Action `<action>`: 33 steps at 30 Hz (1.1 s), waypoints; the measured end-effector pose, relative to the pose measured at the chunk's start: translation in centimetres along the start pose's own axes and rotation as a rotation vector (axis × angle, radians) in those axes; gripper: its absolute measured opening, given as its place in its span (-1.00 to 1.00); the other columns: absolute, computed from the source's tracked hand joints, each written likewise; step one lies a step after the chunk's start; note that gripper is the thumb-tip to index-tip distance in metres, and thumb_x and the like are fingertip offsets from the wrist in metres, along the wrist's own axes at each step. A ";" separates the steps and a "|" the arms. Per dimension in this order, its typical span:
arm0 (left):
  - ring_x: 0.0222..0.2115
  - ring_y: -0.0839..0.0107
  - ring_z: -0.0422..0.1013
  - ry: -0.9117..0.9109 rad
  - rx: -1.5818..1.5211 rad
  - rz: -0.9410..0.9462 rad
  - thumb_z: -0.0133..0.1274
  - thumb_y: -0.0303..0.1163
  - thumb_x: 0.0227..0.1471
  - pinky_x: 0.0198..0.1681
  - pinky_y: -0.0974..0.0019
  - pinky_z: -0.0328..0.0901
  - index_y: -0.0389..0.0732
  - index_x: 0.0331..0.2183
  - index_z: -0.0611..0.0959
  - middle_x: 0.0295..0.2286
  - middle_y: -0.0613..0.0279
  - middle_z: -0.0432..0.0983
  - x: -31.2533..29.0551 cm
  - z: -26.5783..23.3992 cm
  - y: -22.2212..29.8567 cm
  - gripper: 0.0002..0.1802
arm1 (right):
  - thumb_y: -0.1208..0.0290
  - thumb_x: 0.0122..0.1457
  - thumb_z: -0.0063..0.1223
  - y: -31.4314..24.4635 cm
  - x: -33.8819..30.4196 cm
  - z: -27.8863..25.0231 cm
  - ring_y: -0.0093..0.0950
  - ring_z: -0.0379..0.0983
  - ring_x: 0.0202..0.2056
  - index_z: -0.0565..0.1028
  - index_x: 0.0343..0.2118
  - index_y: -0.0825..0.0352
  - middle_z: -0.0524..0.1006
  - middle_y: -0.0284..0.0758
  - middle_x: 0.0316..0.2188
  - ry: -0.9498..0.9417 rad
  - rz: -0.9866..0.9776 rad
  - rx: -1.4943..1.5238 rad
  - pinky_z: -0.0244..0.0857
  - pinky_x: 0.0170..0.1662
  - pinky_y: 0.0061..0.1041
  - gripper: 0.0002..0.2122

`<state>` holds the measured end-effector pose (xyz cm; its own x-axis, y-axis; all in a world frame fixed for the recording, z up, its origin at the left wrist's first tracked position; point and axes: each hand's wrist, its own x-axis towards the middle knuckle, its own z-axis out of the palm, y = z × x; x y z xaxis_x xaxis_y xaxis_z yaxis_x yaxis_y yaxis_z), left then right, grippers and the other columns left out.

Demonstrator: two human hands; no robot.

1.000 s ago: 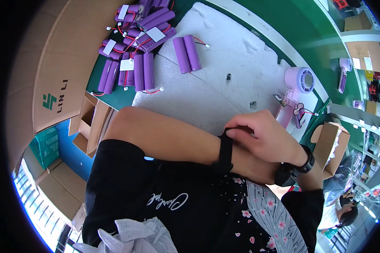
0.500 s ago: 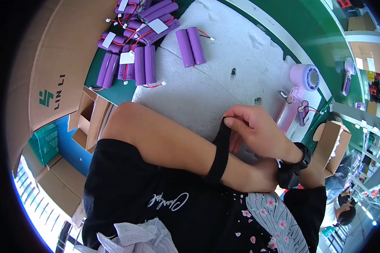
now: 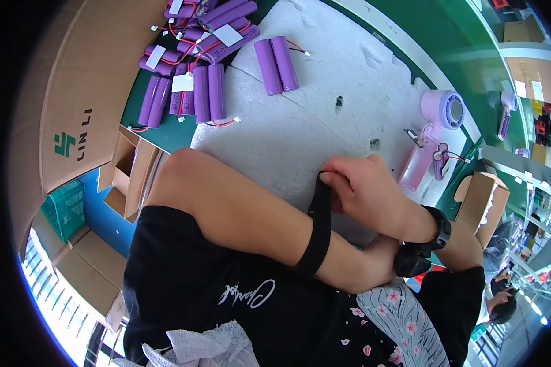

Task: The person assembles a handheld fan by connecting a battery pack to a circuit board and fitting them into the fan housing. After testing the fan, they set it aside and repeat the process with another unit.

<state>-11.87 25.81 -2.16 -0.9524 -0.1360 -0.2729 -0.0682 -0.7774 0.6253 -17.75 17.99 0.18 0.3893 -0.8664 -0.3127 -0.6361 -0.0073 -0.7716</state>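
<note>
My left forearm reaches across in front of my body, a black fabric strap [image 3: 317, 241] looped around it. The strap's upper end is pinched between the thumb and fingers of my right hand [image 3: 376, 192], which stands above the forearm. My left hand [image 3: 381, 260] lies partly behind my right wrist; its fingers are hidden. A black band [image 3: 439, 229] circles my right wrist, and a dark boxy device [image 3: 413, 260] sits just below it.
A white foam board [image 3: 312, 122] covers the bench. Purple paired battery cells [image 3: 209, 93] with wires are heaped at far left; one pair [image 3: 277, 66] lies apart. At right are a lilac handheld fan [image 3: 438, 110] and open carton [image 3: 480, 208]. A large carton [image 3: 86, 79] stands left.
My right hand has shifted slightly left with the strap end, its fingers more curled. The left forearm has dropped a little, and the strap looks more stretched.
</note>
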 end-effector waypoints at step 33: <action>-0.18 0.35 0.37 0.155 0.624 -0.058 -0.03 -0.47 0.02 -0.09 0.27 0.29 -0.23 -0.18 0.47 -0.22 0.10 0.42 -1.0 1.7 -9.1 -0.74 | 0.26 0.17 0.15 -3.6 -3.4 -1.8 -0.32 0.55 -0.38 0.48 -0.08 0.38 0.58 -0.20 -0.37 -0.251 -0.320 0.105 0.41 -0.32 -0.44 -0.66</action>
<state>-10.82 34.01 -6.35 -0.8910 -0.2282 -0.3925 -0.3228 -0.2895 0.9011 -18.02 20.03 5.02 0.7146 -0.6801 -0.1636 -0.3906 -0.1939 -0.8999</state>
